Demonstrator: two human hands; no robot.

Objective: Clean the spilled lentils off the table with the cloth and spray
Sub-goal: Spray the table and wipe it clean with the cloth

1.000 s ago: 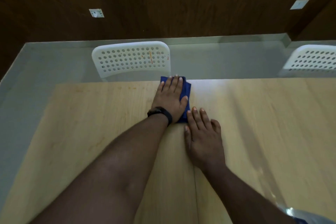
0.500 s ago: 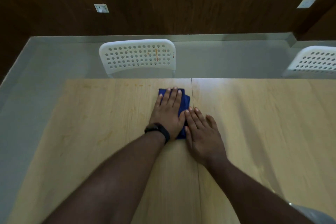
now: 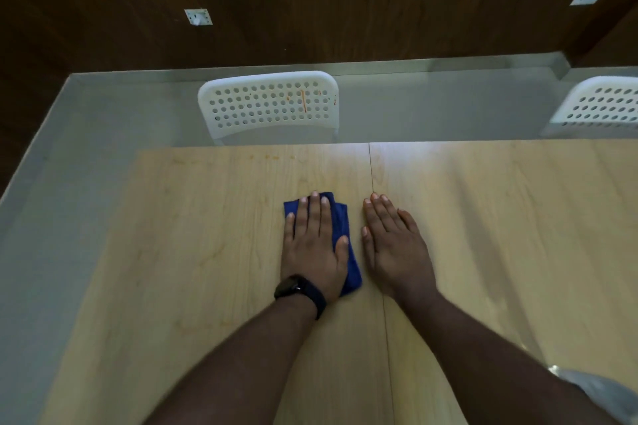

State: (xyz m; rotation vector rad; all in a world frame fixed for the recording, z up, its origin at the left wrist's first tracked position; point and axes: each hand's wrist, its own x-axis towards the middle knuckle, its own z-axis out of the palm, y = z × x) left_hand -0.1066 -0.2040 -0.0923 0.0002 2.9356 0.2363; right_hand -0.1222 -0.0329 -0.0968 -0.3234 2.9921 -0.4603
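A folded blue cloth (image 3: 345, 245) lies on the light wooden table (image 3: 193, 252) near its middle. My left hand (image 3: 316, 248), with a black watch on the wrist, presses flat on the cloth with straight fingers. My right hand (image 3: 393, 248) rests flat on the bare tabletop just right of the cloth, apart from it. A few small orange specks (image 3: 272, 157) lie near the table's far edge. No spray bottle is in view.
A white perforated chair (image 3: 269, 107) stands beyond the table's far edge, with orange marks on its backrest. A second white chair (image 3: 600, 107) is at the far right. A seam (image 3: 376, 235) runs down the tabletop. Grey floor surrounds the table at the left.
My left hand has dragged the cloth from the table's far edge back towards me. My right hand came back alongside and now sits slightly apart from the cloth.
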